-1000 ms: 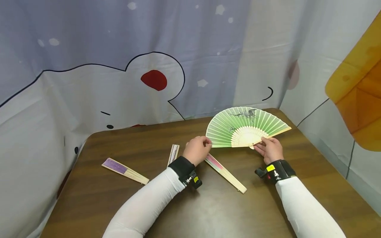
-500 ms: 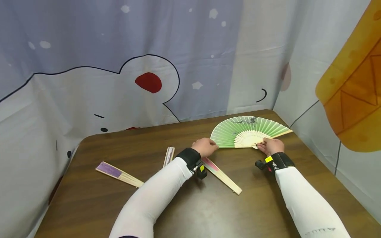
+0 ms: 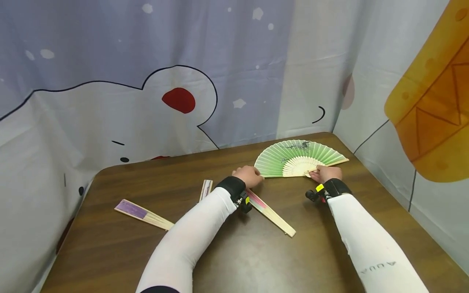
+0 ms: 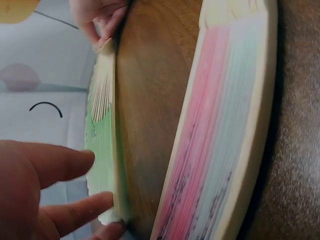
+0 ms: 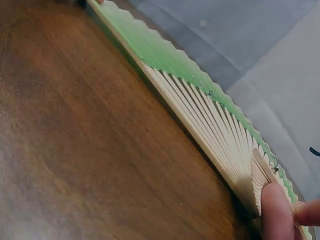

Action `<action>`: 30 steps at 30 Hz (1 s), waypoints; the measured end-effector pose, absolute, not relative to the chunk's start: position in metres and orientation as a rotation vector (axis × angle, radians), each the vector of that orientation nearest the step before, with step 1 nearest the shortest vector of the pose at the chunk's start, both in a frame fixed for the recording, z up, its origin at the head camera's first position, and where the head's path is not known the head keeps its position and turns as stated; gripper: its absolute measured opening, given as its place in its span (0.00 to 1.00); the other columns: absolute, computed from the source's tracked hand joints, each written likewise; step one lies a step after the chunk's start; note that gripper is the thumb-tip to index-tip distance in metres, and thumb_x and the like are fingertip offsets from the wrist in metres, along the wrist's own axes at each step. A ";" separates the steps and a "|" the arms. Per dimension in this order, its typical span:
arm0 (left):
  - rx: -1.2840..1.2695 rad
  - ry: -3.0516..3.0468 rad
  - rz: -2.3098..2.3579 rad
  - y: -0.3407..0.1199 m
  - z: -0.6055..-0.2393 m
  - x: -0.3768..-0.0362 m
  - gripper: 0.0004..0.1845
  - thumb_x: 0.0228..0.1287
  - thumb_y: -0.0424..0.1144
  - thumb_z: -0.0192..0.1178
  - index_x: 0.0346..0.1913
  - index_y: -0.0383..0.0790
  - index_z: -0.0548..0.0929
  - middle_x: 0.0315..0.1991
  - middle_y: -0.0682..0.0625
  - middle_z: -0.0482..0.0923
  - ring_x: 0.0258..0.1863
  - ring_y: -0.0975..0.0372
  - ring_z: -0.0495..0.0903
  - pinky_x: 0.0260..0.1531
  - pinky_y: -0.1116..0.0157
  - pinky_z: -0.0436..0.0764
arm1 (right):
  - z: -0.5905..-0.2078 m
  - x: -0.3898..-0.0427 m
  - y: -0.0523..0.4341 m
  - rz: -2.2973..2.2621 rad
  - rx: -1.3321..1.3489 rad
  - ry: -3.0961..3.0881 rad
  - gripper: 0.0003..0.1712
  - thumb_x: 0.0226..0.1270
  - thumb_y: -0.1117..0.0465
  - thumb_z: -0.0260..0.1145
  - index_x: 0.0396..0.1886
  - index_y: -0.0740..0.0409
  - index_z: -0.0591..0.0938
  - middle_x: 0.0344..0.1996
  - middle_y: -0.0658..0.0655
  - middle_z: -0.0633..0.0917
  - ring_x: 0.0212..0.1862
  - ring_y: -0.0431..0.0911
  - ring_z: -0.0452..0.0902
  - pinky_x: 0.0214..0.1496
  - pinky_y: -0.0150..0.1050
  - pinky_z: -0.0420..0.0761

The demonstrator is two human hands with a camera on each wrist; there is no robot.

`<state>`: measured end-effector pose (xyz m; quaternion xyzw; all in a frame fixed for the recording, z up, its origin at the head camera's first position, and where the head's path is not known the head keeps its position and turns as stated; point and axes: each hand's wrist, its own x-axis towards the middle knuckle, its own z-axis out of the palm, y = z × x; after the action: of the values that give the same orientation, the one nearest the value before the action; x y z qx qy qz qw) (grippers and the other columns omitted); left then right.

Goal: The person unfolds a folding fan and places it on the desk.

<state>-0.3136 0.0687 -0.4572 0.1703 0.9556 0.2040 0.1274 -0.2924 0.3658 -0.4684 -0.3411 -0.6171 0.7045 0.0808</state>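
Observation:
A green folding fan (image 3: pixel 272 162) lies spread on the table near its back right, a dark branch-like print on its leaf. My right hand (image 3: pixel 327 174) pinches its right guard stick close to the pivot, with thumb and finger on the ribs (image 5: pixel 220 135) in the right wrist view. At the fan's left end is my left hand (image 3: pixel 248 175); in the left wrist view its thumb and fingers (image 4: pixel 75 212) are apart, fingertips touching the fan's edge. Just below the left hand lies a folded pink and pale green fan (image 3: pixel 271 211).
A folded purple fan (image 3: pixel 143 214) lies on the left of the wooden table (image 3: pixel 253 260). Another folded fan (image 3: pixel 205 189), partly hidden by the left sleeve, lies between it and the pink one. A printed curtain (image 3: pixel 242 73) hangs behind the table.
The green fan has come down from a raised, tilted position to lie flatter on the table, both hands lowering with it. The head view has also shifted slightly.

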 end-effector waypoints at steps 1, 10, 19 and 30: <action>0.496 2.792 0.559 0.069 -0.456 -0.313 0.23 0.67 0.58 0.55 0.59 0.53 0.82 0.58 0.51 0.78 0.58 0.48 0.72 0.54 0.50 0.68 | -0.470 -0.293 0.365 2.038 -1.002 -1.901 0.12 0.73 0.64 0.58 0.48 0.70 0.76 0.11 0.50 0.81 0.16 0.38 0.81 0.25 0.30 0.83; 0.489 2.841 0.493 0.069 -0.448 -0.300 0.24 0.67 0.59 0.54 0.59 0.52 0.83 0.55 0.48 0.77 0.56 0.50 0.72 0.52 0.52 0.69 | -0.468 -0.285 0.347 1.551 -0.907 -2.198 0.14 0.72 0.63 0.55 0.54 0.62 0.68 0.19 0.49 0.79 0.19 0.38 0.74 0.20 0.30 0.73; 0.520 2.842 0.528 0.069 -0.449 -0.294 0.25 0.69 0.57 0.52 0.62 0.49 0.81 0.57 0.47 0.77 0.57 0.49 0.73 0.53 0.52 0.69 | -0.457 -0.275 0.345 1.191 -0.816 -2.532 0.21 0.75 0.57 0.45 0.56 0.65 0.74 0.47 0.65 0.81 0.45 0.56 0.74 0.44 0.45 0.74; 0.518 2.839 0.622 0.062 -0.448 -0.290 0.26 0.70 0.55 0.53 0.64 0.46 0.78 0.59 0.45 0.77 0.59 0.47 0.74 0.55 0.50 0.72 | -0.458 -0.274 0.351 1.085 -0.681 -2.635 0.29 0.75 0.46 0.46 0.64 0.60 0.72 0.51 0.66 0.78 0.47 0.57 0.72 0.46 0.47 0.71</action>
<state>-0.2900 0.0618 -0.4478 0.1748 0.9574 0.2098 0.0944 -0.2739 0.3509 -0.4581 -0.2311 -0.8943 0.3684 0.1055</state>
